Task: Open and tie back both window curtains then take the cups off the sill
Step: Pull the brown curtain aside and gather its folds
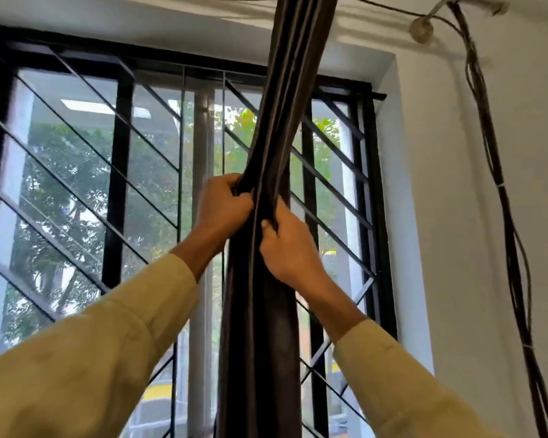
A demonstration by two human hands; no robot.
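Note:
A dark brown curtain (pixel 285 99) hangs gathered into a narrow bundle in front of the right half of the window. My left hand (pixel 223 205) grips its folds from the left at mid height. Just below, my right hand (pixel 287 248) clutches the same bundle from the right, the two hands almost touching. Both arms wear pale yellow sleeves. No second curtain, sill or cups are in view.
Behind the curtain is a window with a black frame and slanted black grille bars (pixel 117 172), trees outside. A white wall (pixel 456 216) stands to the right, with a bunch of dark cables (pixel 503 216) running down it from the ceiling.

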